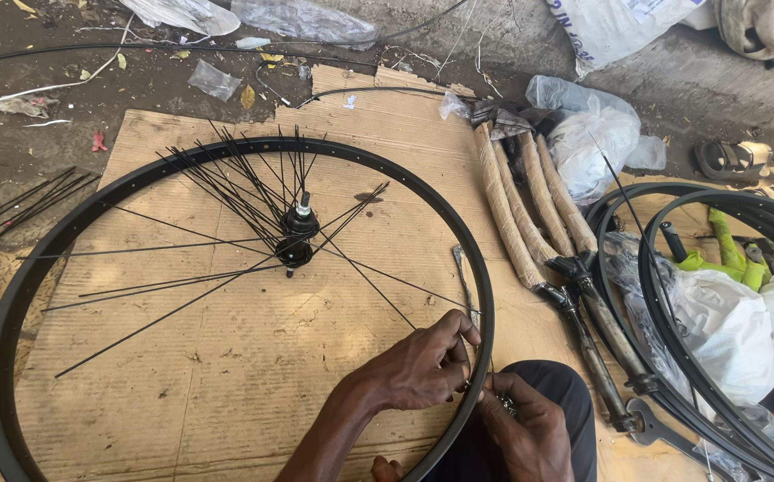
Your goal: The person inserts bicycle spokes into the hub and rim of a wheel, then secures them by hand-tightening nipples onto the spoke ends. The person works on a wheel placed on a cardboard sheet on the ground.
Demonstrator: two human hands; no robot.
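Rim (12, 303) lies on cardboard (226, 375) — hub (298, 234) inside, forks (529, 223) right.

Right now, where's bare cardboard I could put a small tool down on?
Inside the rim, the lower-left cardboard below the loose spokes is bare. So is the strip between rim and wrapped frame tubes. Crowded: around the hub, near both hands, and the right side with spare rims and bags.
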